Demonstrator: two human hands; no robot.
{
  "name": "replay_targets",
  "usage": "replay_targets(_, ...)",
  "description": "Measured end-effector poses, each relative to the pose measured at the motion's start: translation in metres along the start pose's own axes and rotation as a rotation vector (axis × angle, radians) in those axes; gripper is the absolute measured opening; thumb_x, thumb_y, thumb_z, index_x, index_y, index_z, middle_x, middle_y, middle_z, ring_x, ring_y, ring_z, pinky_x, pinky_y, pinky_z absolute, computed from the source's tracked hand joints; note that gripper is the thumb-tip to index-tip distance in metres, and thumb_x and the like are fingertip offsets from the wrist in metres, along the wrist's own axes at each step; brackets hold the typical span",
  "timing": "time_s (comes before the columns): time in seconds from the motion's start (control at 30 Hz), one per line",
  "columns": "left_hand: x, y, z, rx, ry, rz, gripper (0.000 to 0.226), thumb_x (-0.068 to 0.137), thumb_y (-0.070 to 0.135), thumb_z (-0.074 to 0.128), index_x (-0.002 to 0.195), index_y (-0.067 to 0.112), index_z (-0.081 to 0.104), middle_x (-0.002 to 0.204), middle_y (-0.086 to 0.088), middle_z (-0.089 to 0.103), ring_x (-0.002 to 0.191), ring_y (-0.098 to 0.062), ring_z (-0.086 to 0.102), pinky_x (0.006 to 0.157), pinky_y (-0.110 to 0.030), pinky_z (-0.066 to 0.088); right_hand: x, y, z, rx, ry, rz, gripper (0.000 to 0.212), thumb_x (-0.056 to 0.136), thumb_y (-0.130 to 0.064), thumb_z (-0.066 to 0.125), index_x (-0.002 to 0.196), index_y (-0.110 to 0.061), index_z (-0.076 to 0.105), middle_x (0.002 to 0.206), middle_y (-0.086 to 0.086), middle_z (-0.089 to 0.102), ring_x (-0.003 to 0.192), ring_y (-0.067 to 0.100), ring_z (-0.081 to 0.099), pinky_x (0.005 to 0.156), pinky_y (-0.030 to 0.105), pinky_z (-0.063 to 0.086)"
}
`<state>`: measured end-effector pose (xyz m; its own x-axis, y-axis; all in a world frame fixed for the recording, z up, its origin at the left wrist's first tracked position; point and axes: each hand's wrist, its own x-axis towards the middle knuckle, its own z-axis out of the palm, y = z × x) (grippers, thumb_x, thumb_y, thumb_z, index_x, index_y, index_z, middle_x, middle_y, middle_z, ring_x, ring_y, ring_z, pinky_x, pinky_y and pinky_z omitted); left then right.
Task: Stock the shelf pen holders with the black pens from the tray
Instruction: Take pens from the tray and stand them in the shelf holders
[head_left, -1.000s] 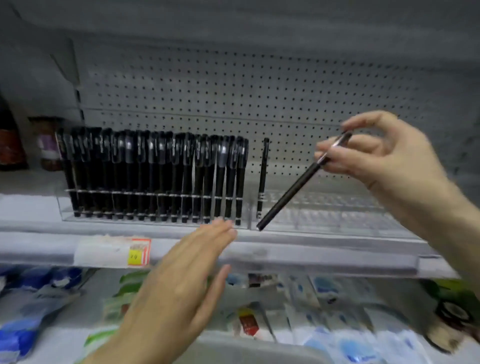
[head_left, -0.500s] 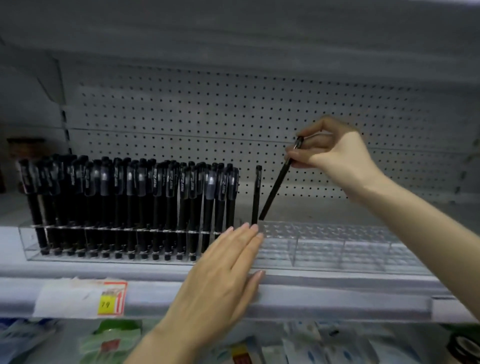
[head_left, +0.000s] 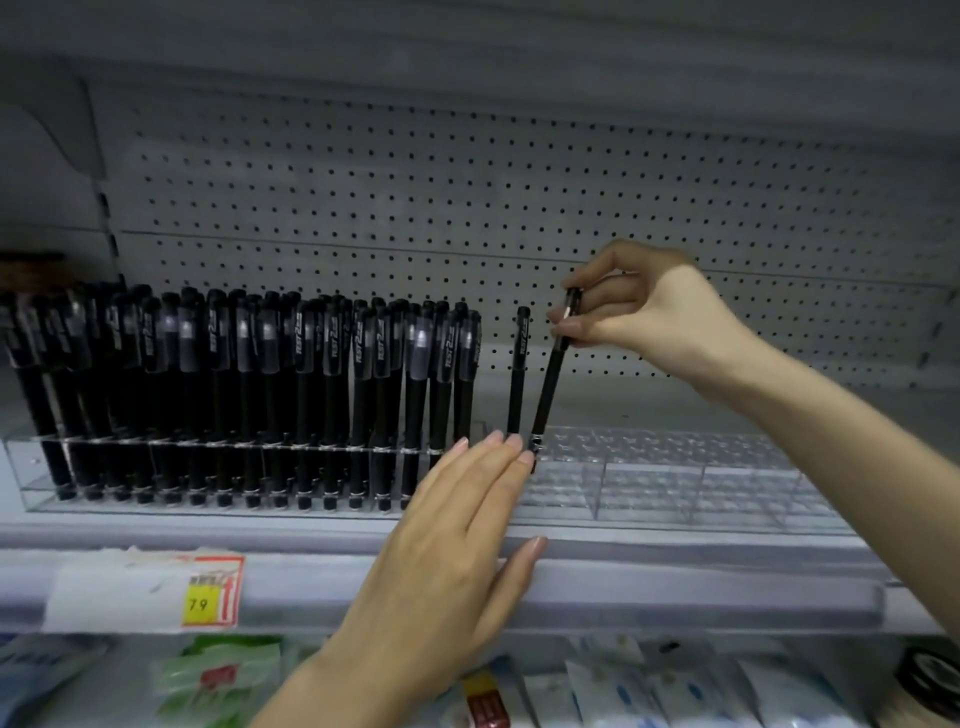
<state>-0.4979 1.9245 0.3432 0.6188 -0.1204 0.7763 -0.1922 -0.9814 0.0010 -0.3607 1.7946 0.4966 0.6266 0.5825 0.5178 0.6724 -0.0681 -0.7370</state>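
Note:
A clear acrylic pen holder (head_left: 675, 483) runs along the shelf. Its left part is packed with several upright black pens (head_left: 249, 374); its right part has bare slots. One lone black pen (head_left: 518, 374) stands just right of the packed group. My right hand (head_left: 654, 317) pinches another black pen (head_left: 551, 379) near its cap, tilted, with its tip in a slot beside the lone pen. My left hand (head_left: 447, 551) lies flat with straight fingers against the holder's front, fingertips near that slot. The tray is out of view.
A grey pegboard (head_left: 467, 208) backs the shelf. The shelf's front rail (head_left: 675, 587) carries a yellow and red price tag (head_left: 210, 592). Packaged goods (head_left: 218, 680) lie on the shelf below.
My right hand has swung the pen from a slant to nearly upright and lowered its tip into the slot. My left hand has moved up onto the holder's front.

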Motion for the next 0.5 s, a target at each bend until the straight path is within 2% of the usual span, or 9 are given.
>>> replay_targets(0.13,0.0,-0.001,0.001,0.001,-0.006,-0.001,0.052,0.099,0.037,0.04,0.138,0.005,0.047,0.143,-0.005,0.048,0.137,-0.015,0.038,0.117,-0.032,0.02,-0.002,-0.005,0.004,-0.12,-0.09,-0.027,0.027,0.072,0.002,0.077,0.094,-0.005,0.061,0.091,0.017,0.071,0.083,0.023,0.072,0.078,0.026,0.058)
replay_targets(0.23,-0.001,0.001,0.001,0.004,-0.017,-0.013,0.052,0.099,0.038,0.039,0.139,0.006,0.047,0.144,-0.004,0.047,0.137,-0.014,0.036,0.118,-0.03,0.018,-0.005,0.0,0.012,-0.114,-0.07,-0.013,0.032,0.073,0.001,0.077,0.102,-0.001,0.063,0.091,0.016,0.071,0.081,0.021,0.071,0.075,0.018,0.056)
replay_targets(0.3,0.0,0.001,-0.002,0.023,-0.031,-0.011,0.052,0.099,0.039,0.038,0.139,0.007,0.046,0.143,-0.003,0.047,0.137,-0.013,0.035,0.118,-0.029,0.015,-0.007,0.004,0.013,-0.095,-0.052,0.0,0.034,0.073,-0.002,0.078,0.104,-0.007,0.064,0.092,0.016,0.072,0.084,0.02,0.07,0.079,0.02,0.056)
replay_targets(0.4,0.002,0.0,-0.008,0.06,-0.068,-0.01,0.052,0.1,0.04,0.034,0.14,0.009,0.044,0.144,-0.004,0.047,0.137,-0.011,0.032,0.118,-0.026,0.01,-0.01,0.009,0.011,-0.178,-0.097,0.023,0.045,0.072,-0.013,0.08,0.112,-0.02,0.061,0.093,0.006,0.073,0.088,0.013,0.07,0.09,0.029,0.054)
replay_targets(0.5,0.001,0.002,-0.017,0.04,-0.078,-0.011,0.054,0.1,0.038,0.034,0.145,0.009,0.037,0.152,-0.006,0.037,0.142,-0.011,0.023,0.118,-0.026,0.006,-0.02,0.008,0.011,-0.214,-0.102,0.039,0.052,0.073,-0.02,0.08,0.118,-0.024,0.054,0.102,0.002,0.069,0.093,0.008,0.067,0.091,0.027,0.053)
